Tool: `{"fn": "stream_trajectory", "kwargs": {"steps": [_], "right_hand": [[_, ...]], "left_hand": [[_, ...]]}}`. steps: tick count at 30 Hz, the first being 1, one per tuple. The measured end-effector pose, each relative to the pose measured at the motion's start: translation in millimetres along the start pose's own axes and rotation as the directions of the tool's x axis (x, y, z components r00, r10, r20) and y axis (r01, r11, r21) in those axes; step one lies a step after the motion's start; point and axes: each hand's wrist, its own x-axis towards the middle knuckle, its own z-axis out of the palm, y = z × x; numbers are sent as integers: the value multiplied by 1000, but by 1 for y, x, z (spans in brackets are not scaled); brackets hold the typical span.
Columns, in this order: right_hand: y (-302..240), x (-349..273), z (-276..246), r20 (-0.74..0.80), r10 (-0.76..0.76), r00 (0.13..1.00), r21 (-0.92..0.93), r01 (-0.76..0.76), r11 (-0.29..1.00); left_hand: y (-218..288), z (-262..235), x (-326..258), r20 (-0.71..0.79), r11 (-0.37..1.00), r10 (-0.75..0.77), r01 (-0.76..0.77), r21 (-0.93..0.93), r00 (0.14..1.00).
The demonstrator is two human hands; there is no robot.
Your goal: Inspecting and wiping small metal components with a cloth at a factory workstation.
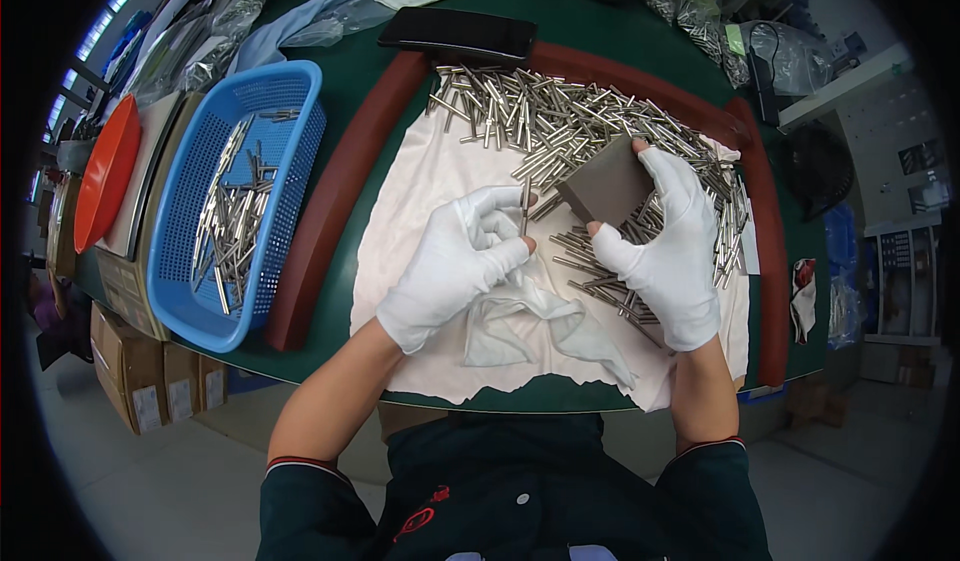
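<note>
Gloved hands work a metal rod against a grey block.
The left hand pinches a thin metal rod upright, its long axis pointing away; just beside it the right hand grips the grey block. Brown cartons with white rectangular labels sit far left of the fingers.

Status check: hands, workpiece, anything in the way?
Left hand pinching one metal pin upright. Right hand holding grey block beside it. Pin pile behind on white cloth; nothing between.
</note>
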Motion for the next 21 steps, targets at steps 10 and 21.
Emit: {"fn": "stream_trajectory", "kwargs": {"steps": [10, 21], "right_hand": [[-11, 4, 0, 47, -180, 983, 221, 165, 961], [-10, 6, -3, 127, -213, 969, 214, 183, 960]], "left_hand": [[0, -11, -2, 148, 984, -107, 126, -125, 983], [-1, -14, -1, 215, 981, -128, 155, -116, 968]]}}
